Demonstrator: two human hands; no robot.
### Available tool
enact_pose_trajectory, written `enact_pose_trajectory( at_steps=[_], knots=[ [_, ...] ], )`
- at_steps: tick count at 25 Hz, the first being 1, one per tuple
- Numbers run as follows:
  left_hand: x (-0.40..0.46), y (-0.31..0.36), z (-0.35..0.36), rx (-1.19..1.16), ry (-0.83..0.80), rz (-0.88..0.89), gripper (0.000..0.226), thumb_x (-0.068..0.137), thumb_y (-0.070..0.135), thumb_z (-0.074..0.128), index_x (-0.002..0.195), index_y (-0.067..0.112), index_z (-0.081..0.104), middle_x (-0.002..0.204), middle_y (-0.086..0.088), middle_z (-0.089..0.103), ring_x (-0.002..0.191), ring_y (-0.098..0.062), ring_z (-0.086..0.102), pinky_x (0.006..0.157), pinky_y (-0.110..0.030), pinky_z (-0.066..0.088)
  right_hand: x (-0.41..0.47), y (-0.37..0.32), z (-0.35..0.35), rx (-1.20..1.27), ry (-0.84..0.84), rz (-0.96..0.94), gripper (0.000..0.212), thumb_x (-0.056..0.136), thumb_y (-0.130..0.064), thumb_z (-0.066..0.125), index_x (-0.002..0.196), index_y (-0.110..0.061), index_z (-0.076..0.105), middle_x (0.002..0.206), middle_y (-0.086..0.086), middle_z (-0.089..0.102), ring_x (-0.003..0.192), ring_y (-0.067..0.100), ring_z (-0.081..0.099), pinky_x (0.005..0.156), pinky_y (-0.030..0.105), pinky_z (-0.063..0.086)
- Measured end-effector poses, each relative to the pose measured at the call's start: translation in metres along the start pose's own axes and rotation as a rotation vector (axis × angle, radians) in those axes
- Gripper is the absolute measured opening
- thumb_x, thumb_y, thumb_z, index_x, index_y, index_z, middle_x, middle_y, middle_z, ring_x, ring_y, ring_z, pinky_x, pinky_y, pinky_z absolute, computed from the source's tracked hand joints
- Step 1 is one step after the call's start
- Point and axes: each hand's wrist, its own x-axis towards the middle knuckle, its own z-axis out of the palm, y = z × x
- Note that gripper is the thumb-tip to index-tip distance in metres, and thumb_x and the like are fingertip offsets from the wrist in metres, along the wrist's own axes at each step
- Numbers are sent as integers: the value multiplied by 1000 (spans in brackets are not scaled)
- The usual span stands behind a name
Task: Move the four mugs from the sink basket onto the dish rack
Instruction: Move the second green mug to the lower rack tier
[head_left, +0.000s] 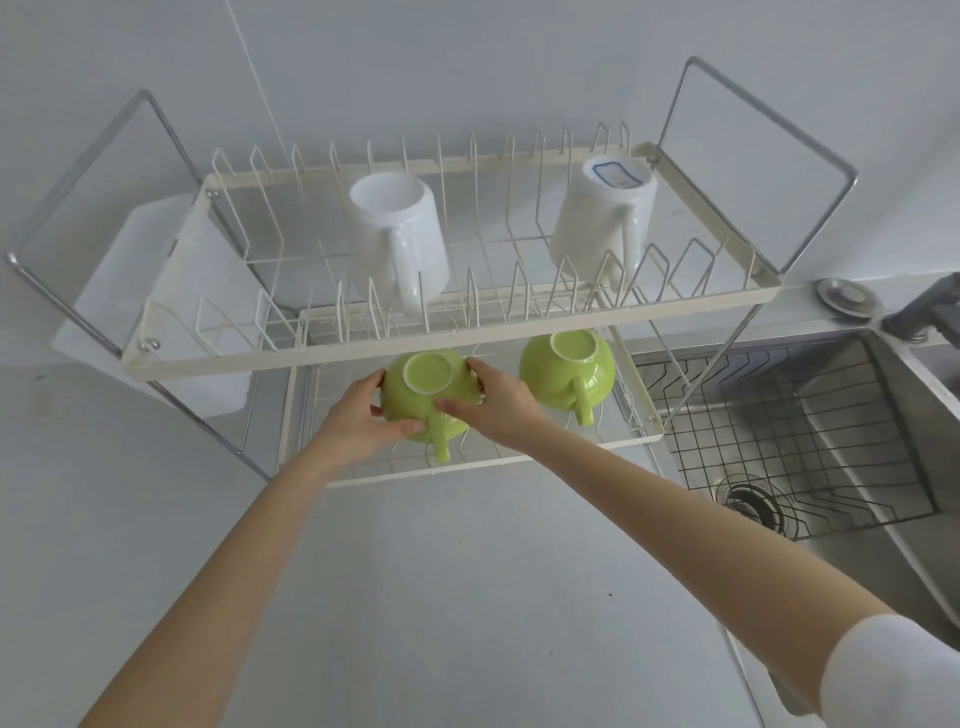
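Green mugs (423, 402) inverted below, white mugs (397, 234) above

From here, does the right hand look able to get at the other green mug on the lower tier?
Probably yes. That green mug sits upside down just right of the right hand, with open rack between; but the hand is busy holding the nearer mug.

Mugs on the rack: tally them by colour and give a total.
White: 2, one on the left and one on the right of the top tier.
Green: 2, on the lower tier, one held by both hands and one free to its right.
Total: 4
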Motion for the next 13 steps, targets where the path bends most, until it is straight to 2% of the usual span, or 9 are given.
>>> enact_pose_trajectory(
  at_steps=[4, 6, 10, 13],
  knots=[
    [5, -5, -4, -24, -25, -8, 79, 73, 18, 74, 139, 16, 32, 143, -3, 42, 117, -28, 52, 93, -34, 39, 5, -4, 2, -35, 7, -4, 73, 87, -40, 58, 146, -15, 24, 137, 12, 51, 130, 28, 42, 99, 33, 41],
    [5, -4, -4, -39, -25, -9, 82, 74, 17, 73, 142, 18, 26, 144, -3, 40, 118, -29, 50, 96, -36, 39, 7, -4, 4, -47, 13, -4, 73, 87, -40, 57, 146, -14, 24, 138, 14, 49, 131, 29, 40, 100, 34, 40],
    [4, 0, -2, -33, -41, 15, 82, 77, 13, 70, 143, 19, 21, 145, -5, 36, 121, -30, 47, 92, -30, 36, 7, -2, 9, -45, 38, -6, 73, 86, -40, 58, 145, -13, 25, 140, 16, 42, 132, 30, 37, 104, 37, 36],
    [4, 1, -1, -4, -53, 3, 84, 79, 13, 68, 145, 17, 16, 149, -8, 28, 127, -30, 43, 97, -31, 36, 6, -2, 9, -46, 33, -9, 72, 87, -40, 58, 145, -12, 25, 140, 17, 41, 132, 30, 37, 104, 37, 36]
  ],
)
